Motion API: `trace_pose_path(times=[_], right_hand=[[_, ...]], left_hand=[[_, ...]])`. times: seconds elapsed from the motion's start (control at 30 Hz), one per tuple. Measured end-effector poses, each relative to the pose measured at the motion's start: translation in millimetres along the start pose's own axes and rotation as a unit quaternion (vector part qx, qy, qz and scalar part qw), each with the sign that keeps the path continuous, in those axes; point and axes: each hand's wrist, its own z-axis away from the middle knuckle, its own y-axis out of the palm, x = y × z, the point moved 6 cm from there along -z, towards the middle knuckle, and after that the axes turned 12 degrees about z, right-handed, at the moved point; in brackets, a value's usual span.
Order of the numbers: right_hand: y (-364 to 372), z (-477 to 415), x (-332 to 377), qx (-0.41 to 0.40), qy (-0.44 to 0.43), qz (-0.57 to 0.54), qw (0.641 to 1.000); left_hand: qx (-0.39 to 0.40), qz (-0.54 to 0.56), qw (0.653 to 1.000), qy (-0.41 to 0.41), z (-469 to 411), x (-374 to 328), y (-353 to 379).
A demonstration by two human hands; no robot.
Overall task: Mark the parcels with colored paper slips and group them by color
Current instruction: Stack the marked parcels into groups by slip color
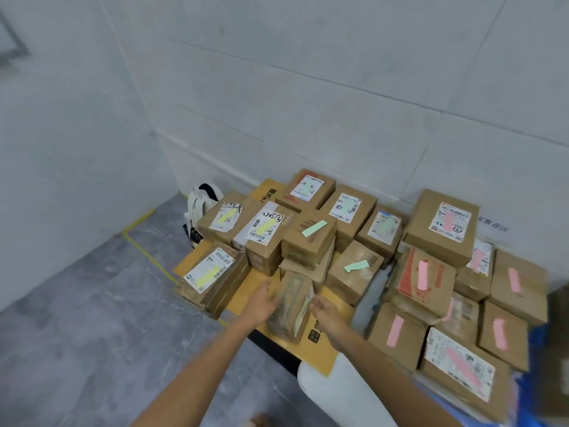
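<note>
While left hand (260, 303) and right hand (326, 309) flank a parcel (289, 306), open floor (92, 303) leftward

1. Parcel (291, 306) between the hands is smeared with blur; I can't read its label.
2. Left hand (261, 300): fingertips blur against it, grip unclear to me.
3. White bag (197, 208) sits mostly hidden behind a yellow-slipped box (215, 229).
4. Dark thing (558, 306) at the right edge: cut off, unidentifiable.

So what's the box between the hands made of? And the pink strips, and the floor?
Held box: brown cardboard, apparently wrapped in clear tape, since its side looks a little shiny; it is blurred. Pink strips: probably thin paper, as they look flat and matte. Floor: mottled grey like stone or tile, with a faint sheen; I can't tell which.
</note>
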Motion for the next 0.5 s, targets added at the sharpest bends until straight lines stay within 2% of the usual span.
trace_pose_path(times=[0.13, 0.3, 0.37, 0.5], right_hand=[[33.4, -2.2, 16.7, -0.016, 0.026, -0.083, 0.996], [46.3, 8.9, 34.8, -0.109, 0.0, -0.135, 0.985], [35.6, 17.6, 39.3, -0.172, -0.024, -0.149, 0.973], [1.7, 37.3, 33.0, -0.305, -0.086, -0.108, 0.942]], left_hand=[[0.082, 0.041, 0.994, -0.064, -23.5, 21.1, 11.6], [0.062, 0.028, 0.998, 0.011, -33.8, 28.4, -7.1], [0.084, 0.071, 0.993, 0.033, -29.0, 20.3, -18.5], [0.134, 0.139, 0.981, 0.03, -18.1, -8.4, -35.9]])
